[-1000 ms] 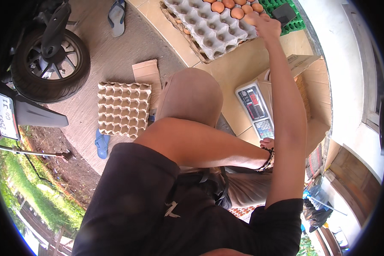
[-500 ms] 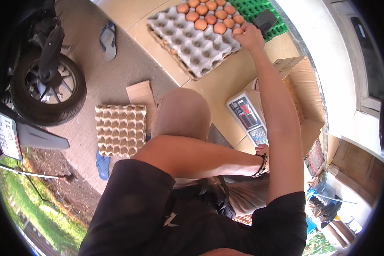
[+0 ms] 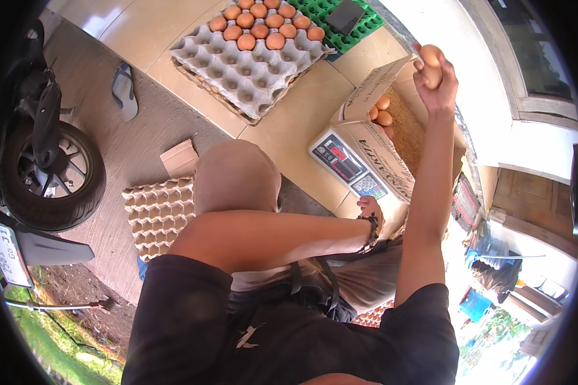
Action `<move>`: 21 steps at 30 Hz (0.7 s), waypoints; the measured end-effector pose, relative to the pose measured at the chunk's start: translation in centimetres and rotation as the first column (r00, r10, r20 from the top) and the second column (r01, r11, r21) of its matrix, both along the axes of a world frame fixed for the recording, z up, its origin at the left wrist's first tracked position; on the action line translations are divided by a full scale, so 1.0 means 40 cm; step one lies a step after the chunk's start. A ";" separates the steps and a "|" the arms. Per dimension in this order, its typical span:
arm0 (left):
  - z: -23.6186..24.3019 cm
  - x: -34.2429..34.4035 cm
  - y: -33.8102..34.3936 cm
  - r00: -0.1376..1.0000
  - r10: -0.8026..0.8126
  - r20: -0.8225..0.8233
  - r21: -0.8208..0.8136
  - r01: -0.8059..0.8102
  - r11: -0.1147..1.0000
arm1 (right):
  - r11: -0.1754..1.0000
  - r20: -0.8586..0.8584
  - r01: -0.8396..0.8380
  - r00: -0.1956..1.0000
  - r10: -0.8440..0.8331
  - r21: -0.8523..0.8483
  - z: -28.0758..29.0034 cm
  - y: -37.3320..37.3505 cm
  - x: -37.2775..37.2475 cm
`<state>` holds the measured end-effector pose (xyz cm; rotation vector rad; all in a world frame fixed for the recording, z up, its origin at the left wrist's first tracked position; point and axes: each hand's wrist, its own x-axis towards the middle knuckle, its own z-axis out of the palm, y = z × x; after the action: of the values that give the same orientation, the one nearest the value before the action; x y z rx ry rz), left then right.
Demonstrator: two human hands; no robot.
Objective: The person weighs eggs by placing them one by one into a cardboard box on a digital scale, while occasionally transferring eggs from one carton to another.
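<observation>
My right hand [image 3: 433, 72] is raised over an open cardboard box [image 3: 374, 149] and is shut on a brown egg [image 3: 430, 56]. Inside the box, a few more brown eggs [image 3: 381, 110] lie on husk-like filling. A grey egg tray [image 3: 237, 67] lies on the tiled floor to the left of the box, with several brown eggs [image 3: 258, 29] in its far rows. My left hand [image 3: 370, 210], with a beaded bracelet at the wrist, rests low beside the box with loosely curled fingers and nothing in it. My left forearm lies across my knee [image 3: 234, 179].
A digital scale [image 3: 345, 162] stands against the box. An empty brown egg tray [image 3: 155, 217] and a cardboard scrap [image 3: 180, 157] lie at the left. A green crate [image 3: 331, 29] carries a dark flat object [image 3: 344, 16]. A motorcycle wheel [image 3: 51, 176] and a sandal [image 3: 124, 90] sit further left.
My right hand left the grey egg tray and swung right over the cardboard box, where it now holds an egg. My left hand stayed beside the box.
</observation>
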<state>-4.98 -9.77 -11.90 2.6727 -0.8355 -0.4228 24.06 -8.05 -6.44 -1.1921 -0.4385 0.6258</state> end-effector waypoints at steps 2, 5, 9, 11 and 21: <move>-0.001 -0.002 0.003 1.000 0.003 -0.004 0.011 -0.003 1.000 | 0.992 -0.043 -0.012 0.999 0.007 -0.127 -0.055 -0.091 0.022; -0.001 -0.002 0.003 1.000 0.008 -0.007 0.027 -0.007 1.000 | 0.894 -0.100 -0.019 0.995 -0.029 -0.447 -0.128 -0.150 0.034; 0.001 0.003 -0.005 1.000 0.004 -0.009 0.047 -0.004 0.999 | 0.719 -0.015 0.083 0.992 -0.128 -0.690 -0.253 -0.120 0.080; -0.002 0.007 -0.001 1.000 0.017 -0.015 0.062 -0.016 0.998 | 0.663 0.084 0.130 0.991 -0.101 -0.737 -0.287 -0.072 0.096; 0.013 0.024 -0.017 1.000 0.020 -0.023 0.048 -0.019 0.999 | 0.557 0.546 0.321 0.781 0.302 -0.766 -0.358 -0.090 0.176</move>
<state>-4.01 -10.45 -11.37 2.7115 -0.8016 -0.4740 31.12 -11.64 -20.76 -2.3943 -0.7374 0.3837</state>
